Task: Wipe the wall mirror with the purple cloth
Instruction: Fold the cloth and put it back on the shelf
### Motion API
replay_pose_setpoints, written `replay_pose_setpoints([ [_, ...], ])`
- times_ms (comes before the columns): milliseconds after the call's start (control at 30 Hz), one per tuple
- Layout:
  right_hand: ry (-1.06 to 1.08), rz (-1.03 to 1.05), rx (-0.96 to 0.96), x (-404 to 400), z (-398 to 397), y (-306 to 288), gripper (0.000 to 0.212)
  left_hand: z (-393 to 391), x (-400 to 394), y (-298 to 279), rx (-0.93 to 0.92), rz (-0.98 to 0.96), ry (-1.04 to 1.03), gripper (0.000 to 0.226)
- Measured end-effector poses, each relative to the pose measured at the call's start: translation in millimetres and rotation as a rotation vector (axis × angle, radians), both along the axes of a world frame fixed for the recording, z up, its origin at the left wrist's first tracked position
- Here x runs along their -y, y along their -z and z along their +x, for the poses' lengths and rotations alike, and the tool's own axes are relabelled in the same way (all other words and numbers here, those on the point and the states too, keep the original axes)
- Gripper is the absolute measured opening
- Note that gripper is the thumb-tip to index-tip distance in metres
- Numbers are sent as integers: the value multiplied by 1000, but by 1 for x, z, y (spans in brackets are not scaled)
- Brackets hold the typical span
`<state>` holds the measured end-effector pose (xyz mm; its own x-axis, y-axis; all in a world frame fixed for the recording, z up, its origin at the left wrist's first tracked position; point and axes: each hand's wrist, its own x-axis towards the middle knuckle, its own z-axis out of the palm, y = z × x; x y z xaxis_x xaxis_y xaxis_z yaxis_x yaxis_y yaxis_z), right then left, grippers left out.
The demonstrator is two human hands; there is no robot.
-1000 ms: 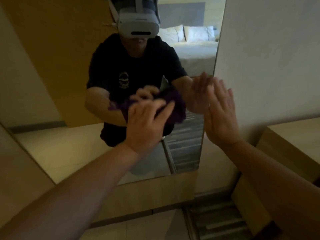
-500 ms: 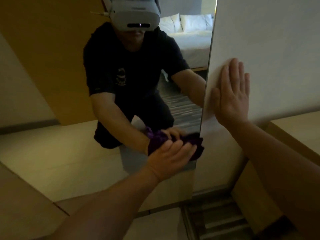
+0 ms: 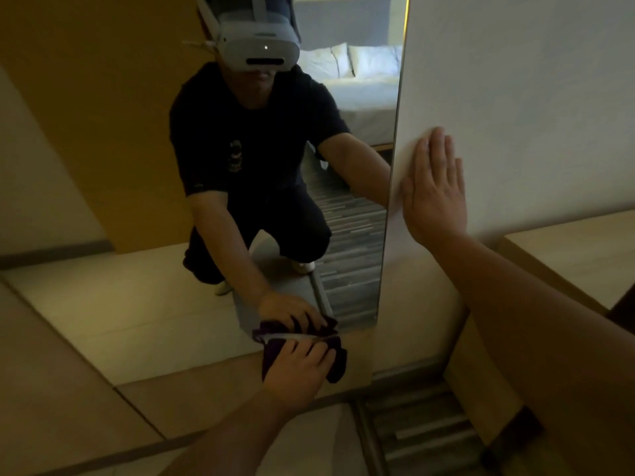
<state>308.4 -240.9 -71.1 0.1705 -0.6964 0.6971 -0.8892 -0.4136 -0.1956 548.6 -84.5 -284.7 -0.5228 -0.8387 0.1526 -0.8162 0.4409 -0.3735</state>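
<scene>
The tall wall mirror (image 3: pixel 137 166) fills the left and middle of the head view and reflects a crouching person in dark clothes. My left hand (image 3: pixel 297 371) presses the purple cloth (image 3: pixel 335 359) flat against the mirror's bottom edge, near its lower right corner. Part of the cloth hangs over the wooden strip below the glass. My right hand (image 3: pixel 434 190) lies flat and spread on the white wall (image 3: pixel 515 97), just right of the mirror's right edge, holding nothing.
A light wooden cabinet (image 3: pixel 567 255) stands low at the right against the wall. Striped carpet (image 3: pixel 422 438) shows below the mirror's corner. A wooden panel (image 3: pixel 51 389) slants in at the lower left. The mirror reflects a bed with white pillows.
My left hand has wiped downward with the cloth from mid-mirror to the bottom edge. My right hand moved from the mirror's edge onto the wall and stays there. The view has dropped lower.
</scene>
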Motion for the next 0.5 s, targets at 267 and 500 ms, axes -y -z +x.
replay_pose_setpoints([
  [267, 20, 410, 17, -75, -1, -19, 64, 9, -60, -120, -309, 269, -134, 69],
  [500, -321, 759, -62, -240, 10, -152, 73, 12, -76, -329, -795, 882, -310, 25],
])
